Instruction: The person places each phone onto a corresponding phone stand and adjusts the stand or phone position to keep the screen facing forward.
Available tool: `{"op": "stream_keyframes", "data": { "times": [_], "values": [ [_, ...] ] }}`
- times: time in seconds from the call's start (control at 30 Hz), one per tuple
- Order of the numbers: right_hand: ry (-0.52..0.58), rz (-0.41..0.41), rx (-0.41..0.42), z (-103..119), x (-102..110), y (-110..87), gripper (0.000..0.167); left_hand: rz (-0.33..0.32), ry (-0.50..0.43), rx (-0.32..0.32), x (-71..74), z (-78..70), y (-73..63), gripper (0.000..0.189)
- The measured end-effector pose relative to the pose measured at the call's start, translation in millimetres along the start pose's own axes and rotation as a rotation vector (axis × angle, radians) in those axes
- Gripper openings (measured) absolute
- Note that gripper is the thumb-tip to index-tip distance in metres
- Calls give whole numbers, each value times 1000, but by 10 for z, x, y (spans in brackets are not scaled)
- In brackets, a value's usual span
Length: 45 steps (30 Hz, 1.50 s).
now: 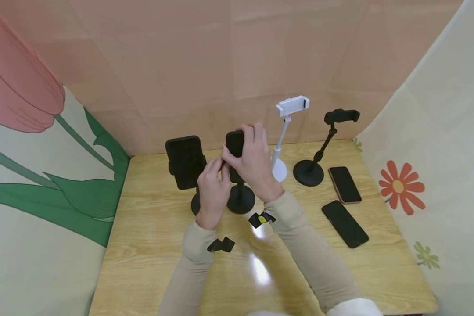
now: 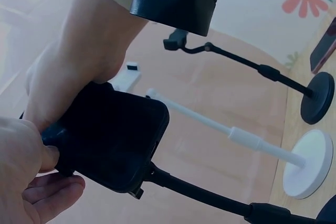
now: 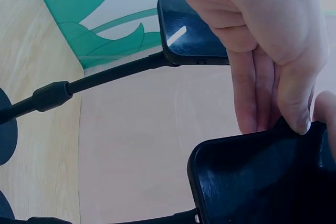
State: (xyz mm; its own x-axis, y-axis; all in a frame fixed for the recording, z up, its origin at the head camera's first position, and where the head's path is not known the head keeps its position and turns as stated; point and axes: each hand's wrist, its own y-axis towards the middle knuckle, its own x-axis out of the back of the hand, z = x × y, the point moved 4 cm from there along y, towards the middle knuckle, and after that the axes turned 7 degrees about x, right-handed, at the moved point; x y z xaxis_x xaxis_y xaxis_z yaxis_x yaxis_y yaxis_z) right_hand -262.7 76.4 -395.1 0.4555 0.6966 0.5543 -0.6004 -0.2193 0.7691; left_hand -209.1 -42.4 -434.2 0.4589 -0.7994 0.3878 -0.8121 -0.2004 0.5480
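In the head view, a person's right hand [image 1: 257, 163] is gripping a black phone [image 1: 235, 143] atop a black stand [image 1: 241, 202] on the bench [image 1: 142, 259], the left hand [image 1: 214, 189] pinching the phone's edge. From the left wrist, a white stand [image 2: 308, 164] is rising beyond; from the right wrist, a second mounted phone [image 3: 190, 39] is showing.

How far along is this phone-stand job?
Done: the leftmost stand holds a phone. In hand: the left hand and right hand grip a second phone at its stand. Seemingly left: the pink-edged phone and black phone lying, with the white stand and rightmost stand empty.
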Motion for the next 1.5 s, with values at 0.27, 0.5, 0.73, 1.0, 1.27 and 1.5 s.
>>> {"op": "stream_keyframes", "data": {
  "times": [0.27, 0.5, 0.73, 1.0, 1.27, 1.5],
  "values": [
    [10, -4, 0, 2, 1, -31, 51, -9, -17, -10, -11, 6, -27, 23],
    [27, -7, 8, 4, 12, -54, 52, -25, -23, -17, -43, 17, -69, 25],
    [38, -17, 27, 27, 42, -94, 55, -35, -32, -28, -71, 31, -121, 28],
    [55, -8, 28, 31, 55, -123, 62, -23, -23, -30, -104, 62, -197, 32],
    [114, 25, -17, -43, 42, -167, 87, 37, 17, -16, -180, 133, -275, 49],
    [197, -15, -32, -130, 44, -289, 109, 63, 9, -10, -216, 188, -397, 54]
  ]
}}
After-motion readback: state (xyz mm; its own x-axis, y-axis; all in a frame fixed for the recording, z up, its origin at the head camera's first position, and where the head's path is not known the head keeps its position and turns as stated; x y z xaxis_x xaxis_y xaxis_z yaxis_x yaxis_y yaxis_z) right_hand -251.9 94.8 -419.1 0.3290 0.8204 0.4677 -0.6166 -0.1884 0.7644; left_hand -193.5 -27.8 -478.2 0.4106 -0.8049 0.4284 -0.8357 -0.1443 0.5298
